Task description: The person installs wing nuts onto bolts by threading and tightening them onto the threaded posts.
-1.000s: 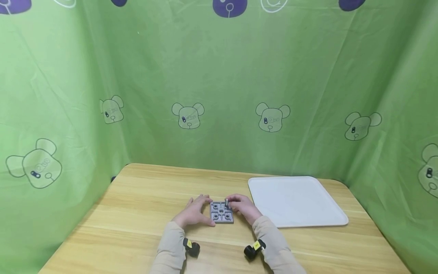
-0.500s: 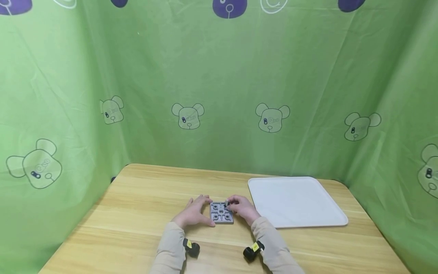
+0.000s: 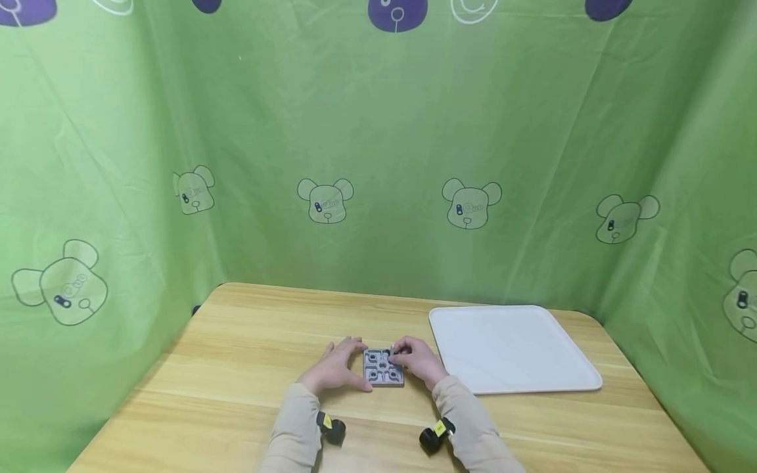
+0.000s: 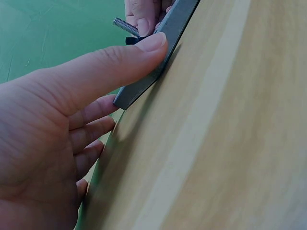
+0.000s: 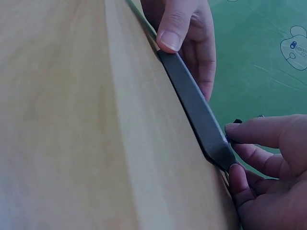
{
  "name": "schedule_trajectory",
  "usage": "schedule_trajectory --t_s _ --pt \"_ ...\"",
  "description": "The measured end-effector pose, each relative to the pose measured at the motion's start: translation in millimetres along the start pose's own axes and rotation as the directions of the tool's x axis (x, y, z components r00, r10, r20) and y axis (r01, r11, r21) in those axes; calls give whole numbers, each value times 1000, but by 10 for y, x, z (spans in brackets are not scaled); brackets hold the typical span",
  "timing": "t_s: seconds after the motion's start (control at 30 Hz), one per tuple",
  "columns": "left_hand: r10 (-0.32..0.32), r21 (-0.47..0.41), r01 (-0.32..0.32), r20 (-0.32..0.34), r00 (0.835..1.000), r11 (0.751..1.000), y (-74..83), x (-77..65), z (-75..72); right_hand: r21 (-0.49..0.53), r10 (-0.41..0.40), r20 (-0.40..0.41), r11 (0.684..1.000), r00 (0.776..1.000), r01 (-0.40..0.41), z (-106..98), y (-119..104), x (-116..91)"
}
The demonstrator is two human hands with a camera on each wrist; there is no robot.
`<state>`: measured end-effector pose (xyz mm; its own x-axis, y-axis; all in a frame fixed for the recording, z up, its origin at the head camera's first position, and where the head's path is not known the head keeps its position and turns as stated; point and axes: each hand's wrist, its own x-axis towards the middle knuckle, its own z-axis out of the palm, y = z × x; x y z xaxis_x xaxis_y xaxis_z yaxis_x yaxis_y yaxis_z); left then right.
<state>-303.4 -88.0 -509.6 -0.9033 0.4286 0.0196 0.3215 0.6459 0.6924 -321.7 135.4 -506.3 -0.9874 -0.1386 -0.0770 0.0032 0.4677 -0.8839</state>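
Observation:
A square grey metal plate [image 3: 383,376] with shaped recesses and a central hole lies on the wooden table. My left hand [image 3: 334,368] grips its left side, thumb at the near corner and index finger at the far one. At the plate's far right corner, a threaded bolt [image 4: 125,27] stands up from a small black piece [image 4: 132,41]. My right hand [image 3: 420,359] pinches around the foot of this bolt, partly hiding it in the head view. In the right wrist view, one fingertip [image 5: 233,130] meets the black piece while another sits at the plate's corner.
A white tray [image 3: 514,348] lies to the right, close beyond my right hand. Green curtains [image 3: 390,256] printed with bear heads surround the table [image 3: 266,309] at the back and sides. A black wrist camera [image 3: 332,428] is strapped on each sleeve.
My right hand's fingers have shifted slightly left and toward me around the bolt, covering more of it. The left hand and the plate keep their place.

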Motion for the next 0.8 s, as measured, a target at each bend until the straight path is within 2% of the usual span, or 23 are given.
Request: schedule_trajectory --t_s 0.2,0.43,0.8 --pt "3 -3 -3 -1 1000 1000 8 -11 -5 93 31 34 995 999 -34 -43 -21 -6" --pt "5 -4 -5 -5 1000 1000 16 -7 -8 181 76 29 980 997 -80 -69 4 38" --pt "7 0 -7 -4 1000 1000 8 -2 -6 178 75 25 981 997 -79 -54 16 37"
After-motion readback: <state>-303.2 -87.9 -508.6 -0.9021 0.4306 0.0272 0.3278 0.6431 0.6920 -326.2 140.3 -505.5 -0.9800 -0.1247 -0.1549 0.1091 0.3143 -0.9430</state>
